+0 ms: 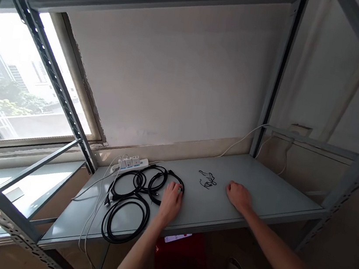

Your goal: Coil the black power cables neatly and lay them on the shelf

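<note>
Take the grey shelf (275, 187) as a clock face, its 12 at the wall: beyond 10 o'clock stands a bright window (11, 81), and towards 10 on the shelf itself a white power strip (134, 163) lies near the wall. At 8 o'clock a large coil (146, 216) of black cable rests at the near edge; between 9 and 10, overlapping black loops (139, 181) crowd together. Close to the hub, the left hand (171, 199) bends its fingers over a black cable (178, 179) just right of those loops; whether it pinches the cable or only rests on it, I cannot tell. The step in hand looks to be handling this one cable, and the next move seems to call for a sure hold on it without dragging the neighbouring loops. At 2 o'clock lie thin black strands (208, 184), touched by neither hand. At about 3 the right hand (238, 196) rests on the shelf, curled closed, with nothing visible in it.
</note>
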Tool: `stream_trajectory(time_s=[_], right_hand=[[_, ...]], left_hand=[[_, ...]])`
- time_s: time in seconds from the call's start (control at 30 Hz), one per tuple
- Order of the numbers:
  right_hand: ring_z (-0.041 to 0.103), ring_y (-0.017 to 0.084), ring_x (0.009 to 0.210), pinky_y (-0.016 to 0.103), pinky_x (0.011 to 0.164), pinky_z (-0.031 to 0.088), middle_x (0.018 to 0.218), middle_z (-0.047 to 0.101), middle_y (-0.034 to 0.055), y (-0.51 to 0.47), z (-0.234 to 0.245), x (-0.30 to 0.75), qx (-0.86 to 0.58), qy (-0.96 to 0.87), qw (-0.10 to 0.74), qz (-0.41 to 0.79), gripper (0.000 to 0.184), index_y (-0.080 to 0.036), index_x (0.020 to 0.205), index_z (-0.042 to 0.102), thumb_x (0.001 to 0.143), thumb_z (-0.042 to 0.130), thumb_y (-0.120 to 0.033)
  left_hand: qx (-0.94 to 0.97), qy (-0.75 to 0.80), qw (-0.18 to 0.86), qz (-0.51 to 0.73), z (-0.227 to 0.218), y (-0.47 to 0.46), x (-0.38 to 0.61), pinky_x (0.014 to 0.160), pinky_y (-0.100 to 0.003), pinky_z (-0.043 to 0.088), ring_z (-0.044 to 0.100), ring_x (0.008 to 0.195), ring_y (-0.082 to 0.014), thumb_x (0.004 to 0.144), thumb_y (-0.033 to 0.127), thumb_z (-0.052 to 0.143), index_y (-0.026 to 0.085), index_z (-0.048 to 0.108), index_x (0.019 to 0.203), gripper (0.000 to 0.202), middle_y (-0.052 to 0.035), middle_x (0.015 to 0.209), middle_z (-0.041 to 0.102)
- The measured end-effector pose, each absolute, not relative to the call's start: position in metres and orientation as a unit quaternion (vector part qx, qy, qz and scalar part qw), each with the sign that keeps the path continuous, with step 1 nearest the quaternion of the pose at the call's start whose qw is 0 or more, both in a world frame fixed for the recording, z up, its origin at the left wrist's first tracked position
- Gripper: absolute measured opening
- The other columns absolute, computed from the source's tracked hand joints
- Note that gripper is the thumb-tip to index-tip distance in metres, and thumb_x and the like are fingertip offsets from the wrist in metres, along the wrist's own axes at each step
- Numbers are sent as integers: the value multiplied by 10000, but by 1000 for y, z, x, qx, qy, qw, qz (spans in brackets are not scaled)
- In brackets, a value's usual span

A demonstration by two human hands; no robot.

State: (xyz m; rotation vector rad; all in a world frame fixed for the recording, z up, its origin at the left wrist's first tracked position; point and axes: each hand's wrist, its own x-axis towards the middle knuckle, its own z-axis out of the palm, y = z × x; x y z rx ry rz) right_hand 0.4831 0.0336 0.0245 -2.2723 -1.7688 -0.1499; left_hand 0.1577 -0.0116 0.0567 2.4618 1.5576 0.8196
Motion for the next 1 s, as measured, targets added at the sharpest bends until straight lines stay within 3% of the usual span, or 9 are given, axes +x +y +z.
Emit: stream_trajectory(time_s=[0.1, 0.2, 0.33, 0.53, 0.67, 0.9, 1.0], right_hand=[[675, 230, 838, 313, 719, 427, 913, 728, 140, 33, 24, 483, -779, -609, 139, -58, 275, -132, 971, 700, 1000, 438, -210], [669, 235, 852, 314, 728, 426, 901, 726, 145, 33, 21, 483, -774, -612, 146, -65, 260, -126, 961, 700, 998, 455, -207], [667, 252, 884, 319, 733, 422, 872, 719, 149, 33, 19, 484, -772, -615, 147, -66, 259, -114, 965, 694, 1003, 456, -207], [670, 253, 908, 319, 731, 420, 894, 726, 149, 33, 19, 485, -771, -618, 135, -75, 264, -112, 971, 686, 1005, 440, -203], [675, 252, 900, 319, 718, 417, 885, 728, 144, 35, 18, 486, -771, -617, 135, -82, 257, -122, 962, 684, 1000, 444, -205], [670, 253, 915, 321, 732, 421, 893, 726, 146, 36, 15, 487, -768, -619, 143, -82, 282, -125, 959, 685, 1009, 423, -215], [669, 252, 909, 322, 742, 422, 885, 724, 145, 36, 15, 487, -771, -615, 144, -77, 277, -123, 960, 688, 1005, 427, -205]], left_hand=[[832, 508, 29, 220, 71, -5, 120, 992, -379, 408, 538, 1159, -234, 781, -33, 385, 237, 591, 1165, 513, -85, 1199, 602], [841, 517, -5, 157, 75, 3, 68, 986, -372, 409, 547, 1176, -249, 678, -68, 423, 237, 637, 1103, 565, -77, 1181, 620], [858, 497, 12, 128, 69, 6, 26, 948, -340, 449, 577, 1166, -240, 755, -27, 447, 268, 675, 1183, 568, -75, 1248, 597], [859, 495, 6, 133, 67, 0, 44, 991, -404, 432, 563, 1166, -262, 872, 104, 536, 278, 763, 976, 304, -65, 1202, 628], [869, 480, 17, 120, 69, -3, 64, 996, -419, 419, 564, 1149, -272, 879, 136, 569, 265, 748, 968, 238, -70, 1157, 641], [869, 483, 39, 103, 66, -10, 95, 890, -321, 434, 617, 1036, -211, 889, 106, 550, 232, 684, 930, 188, -50, 1109, 622], [877, 468, -13, 110, 66, -7, 98, 898, -333, 428, 602, 1026, -225, 973, 260, 540, 235, 627, 1024, 104, -52, 1061, 629]])
